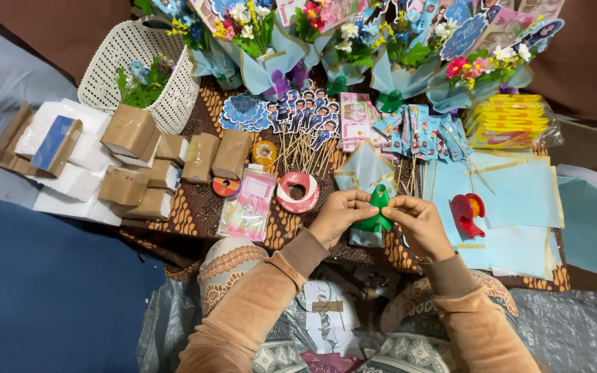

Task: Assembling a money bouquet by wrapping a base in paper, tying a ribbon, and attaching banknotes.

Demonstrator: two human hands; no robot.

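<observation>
Both hands are meeting over the patterned cloth at the middle of the worktop (195,200). The left hand (336,217) and the right hand (419,222) are each pinching the green ribbon bow (378,211) with closed fingers, one on either side of its upper loop. It is sitting on a small pale-blue paper wrap (366,171) (a little bouquet cone, it seems, though the hands are hiding much of it). The ribbon is looking light, thin and slippery, easily creased, so pinching near the knot should be holding best.
</observation>
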